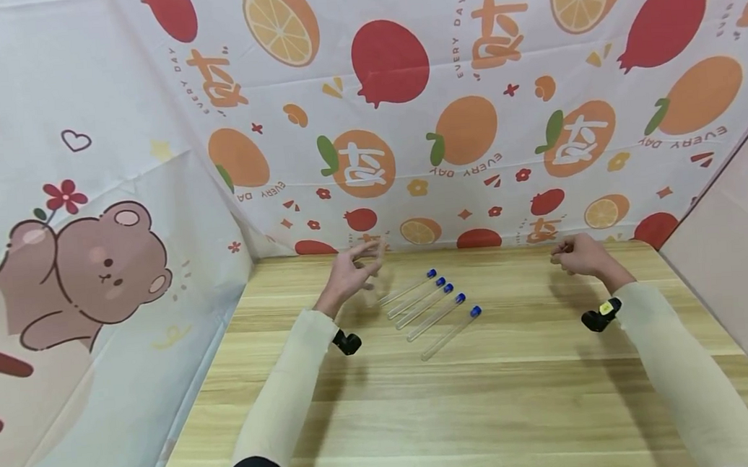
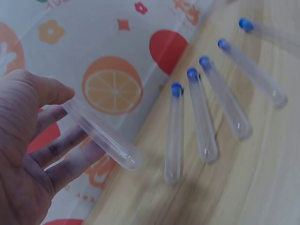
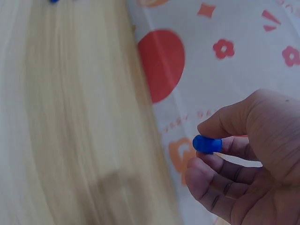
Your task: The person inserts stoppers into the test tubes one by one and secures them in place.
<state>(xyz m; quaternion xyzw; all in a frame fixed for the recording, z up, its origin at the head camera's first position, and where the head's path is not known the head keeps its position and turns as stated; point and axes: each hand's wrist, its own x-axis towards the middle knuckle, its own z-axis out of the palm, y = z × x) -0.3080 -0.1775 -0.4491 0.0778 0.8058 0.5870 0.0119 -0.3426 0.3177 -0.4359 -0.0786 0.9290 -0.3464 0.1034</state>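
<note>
My left hand [image 1: 349, 273] pinches a clear test tube [image 2: 105, 136] near its upper end between thumb and fingers, the rounded bottom pointing away from the palm. No cap shows on this tube. My right hand [image 1: 582, 256], well off to the right, holds a small blue cap [image 3: 207, 144] between thumb and fingertips. On the table between the hands lie several capped test tubes [image 1: 449, 335] in a slanted row, their blue caps [image 1: 476, 311] toward the upper right. The left hand is just beside the far end of that row.
The wooden table [image 1: 465, 415] ends at a fruit-printed cloth [image 1: 402, 173] hanging behind it. A cloth with a bear print [image 1: 112, 266] hangs on the left, and a pale panel [image 1: 732, 237] stands on the right. Each wrist carries a small black camera [image 1: 347, 342].
</note>
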